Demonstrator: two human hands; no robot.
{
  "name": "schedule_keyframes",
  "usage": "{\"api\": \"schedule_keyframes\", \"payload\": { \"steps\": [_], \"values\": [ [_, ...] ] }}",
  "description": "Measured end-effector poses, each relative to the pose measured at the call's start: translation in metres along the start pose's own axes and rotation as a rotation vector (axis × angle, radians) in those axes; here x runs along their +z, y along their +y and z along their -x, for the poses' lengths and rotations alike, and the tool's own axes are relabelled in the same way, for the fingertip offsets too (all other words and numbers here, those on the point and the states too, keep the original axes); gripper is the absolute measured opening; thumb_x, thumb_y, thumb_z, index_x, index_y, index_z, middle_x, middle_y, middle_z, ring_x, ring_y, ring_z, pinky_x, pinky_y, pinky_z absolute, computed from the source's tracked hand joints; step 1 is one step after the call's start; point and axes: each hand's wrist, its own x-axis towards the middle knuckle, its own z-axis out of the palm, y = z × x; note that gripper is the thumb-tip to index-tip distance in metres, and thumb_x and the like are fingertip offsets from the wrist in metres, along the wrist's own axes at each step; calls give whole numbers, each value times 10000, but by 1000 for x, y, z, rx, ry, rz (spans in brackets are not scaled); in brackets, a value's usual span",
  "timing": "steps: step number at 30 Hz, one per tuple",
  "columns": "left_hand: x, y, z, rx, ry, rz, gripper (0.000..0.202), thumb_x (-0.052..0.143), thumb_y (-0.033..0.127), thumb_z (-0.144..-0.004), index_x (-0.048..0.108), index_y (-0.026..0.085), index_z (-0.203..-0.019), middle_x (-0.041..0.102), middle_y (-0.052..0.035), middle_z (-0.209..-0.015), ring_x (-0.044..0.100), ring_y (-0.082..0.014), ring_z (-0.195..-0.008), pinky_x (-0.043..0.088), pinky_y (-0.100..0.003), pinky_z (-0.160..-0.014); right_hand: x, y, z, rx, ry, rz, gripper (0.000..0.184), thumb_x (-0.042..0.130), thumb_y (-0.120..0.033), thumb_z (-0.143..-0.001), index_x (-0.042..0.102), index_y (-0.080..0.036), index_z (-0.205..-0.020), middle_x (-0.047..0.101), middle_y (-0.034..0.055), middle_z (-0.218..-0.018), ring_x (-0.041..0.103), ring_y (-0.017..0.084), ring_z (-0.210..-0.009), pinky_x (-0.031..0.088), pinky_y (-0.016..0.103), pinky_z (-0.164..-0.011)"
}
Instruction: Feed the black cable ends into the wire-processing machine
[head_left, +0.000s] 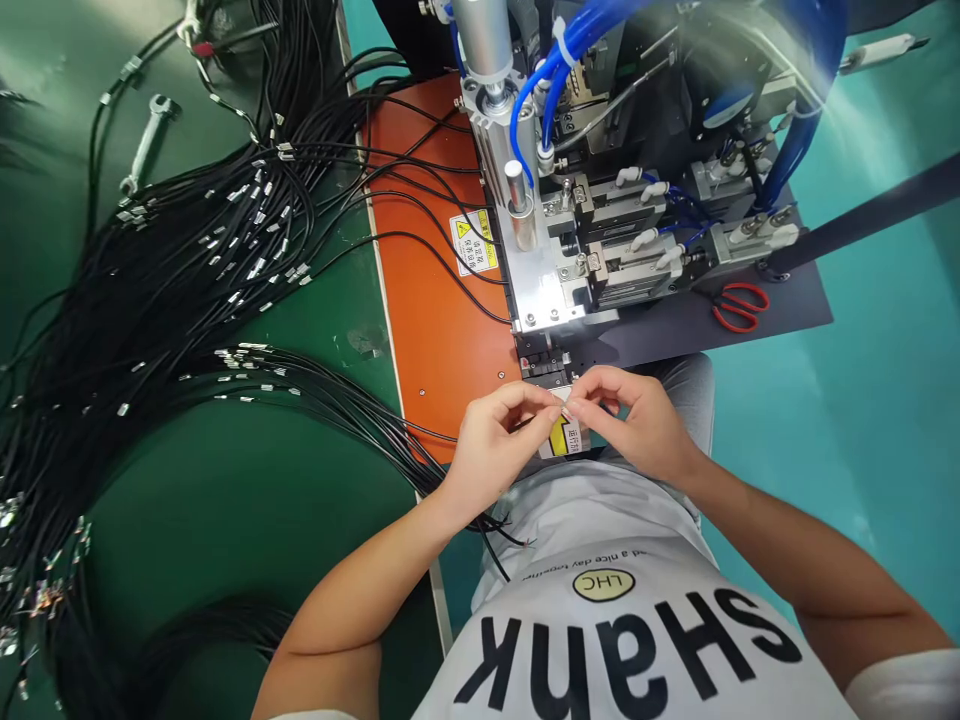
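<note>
My left hand (495, 440) is closed in a pinch, and a thin black cable (429, 430) runs in behind it from the left. Its fingertips meet those of my right hand (637, 420), also pinched. Between them shows a tiny pale piece (562, 402), seemingly the cable's end, too small to make out clearly. Both hands are above a label with a yellow arrow (561, 436), at the front of a metal machine (551, 295). Just beyond the fingertips is a small dark fixture (546, 362) on that machine.
Bundled black cables (172, 270) with silvery ends cover much of the green table (247, 500). More cables hang over its edge beside my lap. A wrench (148, 145) lies at the back left. Red-handled scissors (740, 306) rest on the machine's dark base (795, 300). Blue air hoses (592, 35) arch overhead.
</note>
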Motion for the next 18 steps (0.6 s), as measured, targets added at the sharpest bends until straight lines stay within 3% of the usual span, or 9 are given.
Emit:
{"api": "schedule_keyframes", "payload": {
  "steps": [5, 9, 13, 18],
  "values": [
    [-8, -9, -14, 321, 103, -468, 159, 574, 225, -930, 706, 190, -1011, 671, -54, -944, 622, -146, -870, 523, -268, -761, -9, 18, -21, 65, 82, -95, 138, 676, -311, -850, 657, -180, -807, 657, 15, -767, 590, 133, -681, 470, 262, -630],
    [-10, -26, -31, 504, 174, -683, 228, 517, 185, -950, 686, 185, -1103, 609, -67, -962, 603, -146, -885, 520, -267, -739, -11, 35, -43, 108, 108, -174, 188, 717, -351, -818, 654, -176, -793, 645, 11, -754, 578, 120, -642, 482, 258, -625],
    [-10, -39, -40, 543, 182, -730, 259, 484, 160, -952, 677, 195, -1121, 578, -60, -940, 594, -153, -892, 520, -271, -729, -10, 45, -51, 154, 102, -193, 229, 729, -391, -806, 653, -175, -793, 653, 14, -764, 575, 114, -627, 480, 258, -616],
    [-14, -40, -41, 539, 140, -733, 301, 468, 141, -944, 657, 218, -1165, 563, -54, -924, 591, -167, -922, 523, -284, -764, -9, 47, -52, 183, 85, -223, 246, 736, -407, -798, 653, -175, -796, 659, 14, -759, 580, 116, -634, 489, 261, -630]
  ]
}}
